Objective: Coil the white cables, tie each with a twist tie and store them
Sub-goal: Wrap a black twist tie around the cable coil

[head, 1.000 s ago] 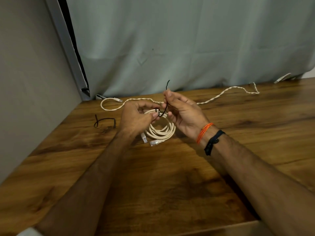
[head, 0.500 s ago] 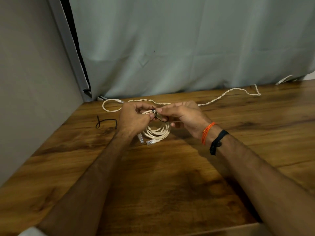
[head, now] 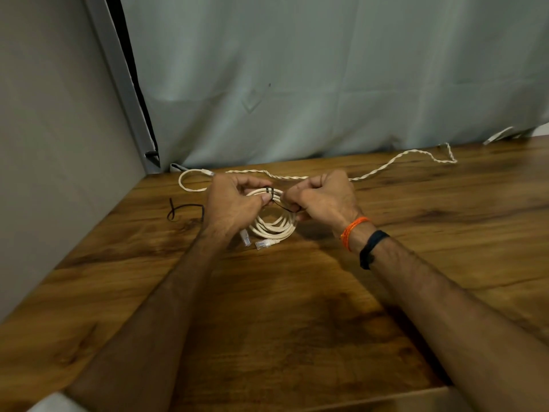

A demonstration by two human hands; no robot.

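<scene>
A coiled white cable (head: 274, 226) with two clear plugs lies between my hands on the wooden table (head: 297, 307). A black twist tie (head: 271, 191) is wrapped round the top of the coil. My left hand (head: 231, 203) pinches the coil and the tie at the wrap. My right hand (head: 323, 197) pinches the tie's free end, which runs down to the right from the wrap. A second, twisted white cable (head: 386, 166) lies uncoiled along the back of the table.
A spare black twist tie (head: 184, 208) lies on the table left of my left hand. A grey curtain (head: 326, 84) hangs behind the table and a wall (head: 44, 144) closes the left side. A white strip (head: 499, 135) pokes out at the far right.
The tie's end stood up above my hands; it is now wound round the coil and pulled down to the right. My right hand has turned palm down and curled its fingers.
</scene>
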